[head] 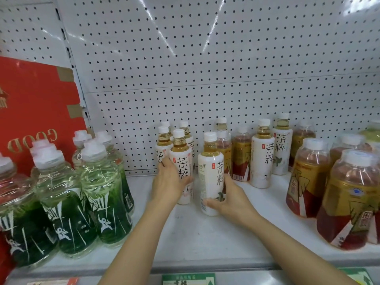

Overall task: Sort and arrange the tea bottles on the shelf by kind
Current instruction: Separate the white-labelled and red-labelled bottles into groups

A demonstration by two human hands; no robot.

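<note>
A person's right hand (230,200) wraps its fingers round a white-labelled tea bottle (210,173) standing mid-shelf (205,233), while the left hand (168,182) steadies its neighbour bottle (182,161). Full and smooth-sleeved, it likely handles heavy and slippery; a low body grip suits.

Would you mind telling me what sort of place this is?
Most likely a shop aisle: a white pegboard-backed shelf stocked with many tea bottles of a few kinds, and green price tags along its front edge.

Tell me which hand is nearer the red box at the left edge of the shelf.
Left. The left hand grips a white-labelled bottle mid-shelf, with the green bottles between it and the red box. The right hand holds another white bottle farther right.
</note>
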